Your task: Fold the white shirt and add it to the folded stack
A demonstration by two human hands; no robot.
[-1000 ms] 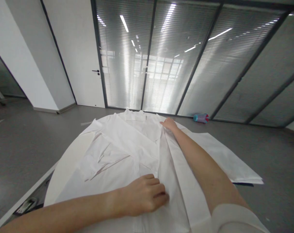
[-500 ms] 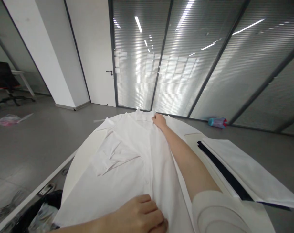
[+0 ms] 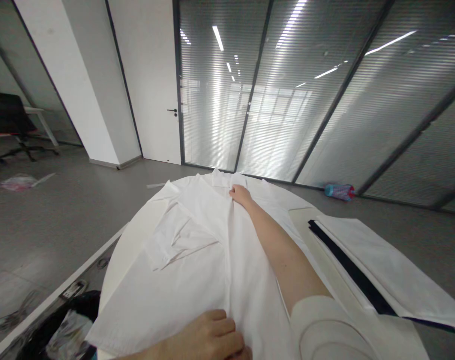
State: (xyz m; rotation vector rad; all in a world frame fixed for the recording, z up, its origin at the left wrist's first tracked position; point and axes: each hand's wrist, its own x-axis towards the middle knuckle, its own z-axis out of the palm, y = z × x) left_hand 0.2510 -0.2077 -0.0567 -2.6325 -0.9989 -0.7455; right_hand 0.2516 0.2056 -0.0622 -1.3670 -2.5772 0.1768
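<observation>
A white button-up shirt (image 3: 192, 280) lies spread over a round white table (image 3: 117, 265), its collar at the far edge. One sleeve is folded across the left half of the body, with creases around it. Just below the collar, my right hand (image 3: 241, 195) pinches the front placket. Close to me, my left hand (image 3: 216, 335) has its fingers curled on the lower front near the hem; the fingertips are partly cut off by the frame's bottom edge. Between the two hands the placket runs in a raised ridge.
Folded white and dark cloths (image 3: 377, 265) lie at the table's right, overhanging its edge. A bin with a black bag (image 3: 87, 305) stands at lower left, near a floor socket and cables. A blue and red item (image 3: 340, 192) lies by the glass wall; an office chair (image 3: 13, 120) is far left.
My right hand has moved slightly nearer and left along the placket, drawing the cloth into a ridge. My left hand has shifted a little left and down.
</observation>
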